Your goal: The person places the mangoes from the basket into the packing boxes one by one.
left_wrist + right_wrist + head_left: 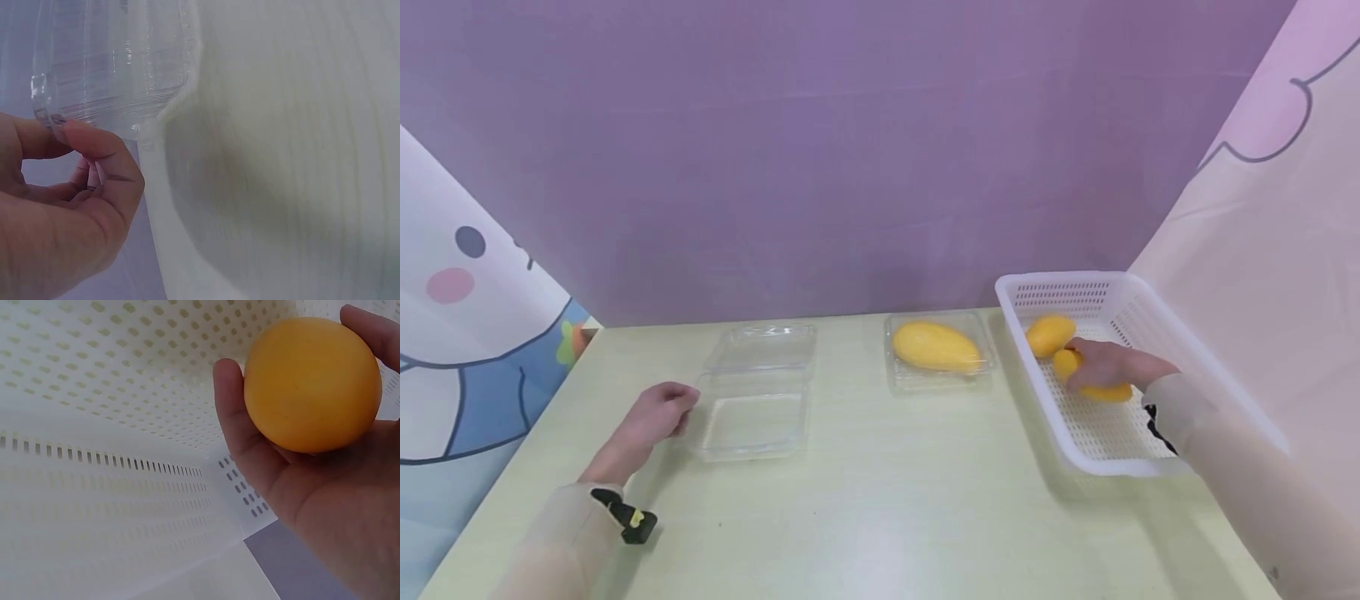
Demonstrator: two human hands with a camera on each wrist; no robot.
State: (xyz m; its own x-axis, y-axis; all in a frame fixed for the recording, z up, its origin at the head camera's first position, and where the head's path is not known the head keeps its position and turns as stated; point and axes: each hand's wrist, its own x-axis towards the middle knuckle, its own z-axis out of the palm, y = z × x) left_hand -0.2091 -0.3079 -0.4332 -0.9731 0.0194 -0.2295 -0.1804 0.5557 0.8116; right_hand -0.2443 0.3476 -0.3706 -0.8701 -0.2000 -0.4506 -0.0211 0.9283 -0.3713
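Observation:
My left hand (658, 412) pinches the near left edge of a clear plastic clamshell box (752, 427), which lies unfolded on the table. In the left wrist view, thumb and forefinger meet at the rim of this box (119, 69). Over at the right, my right hand (1101, 365) reaches into a white plastic basket (1060, 421) and grips a yellow mango (312, 387), its fingers curled round the sides. A second mango (1049, 335) lies beside it at the basket's left wall.
Between the unfolded box and the basket stands another clear box (910, 382) with a large mango (936, 347) inside. A purple backdrop (850, 167) rises behind the pale table (865, 500), and printed cloths hang on both sides.

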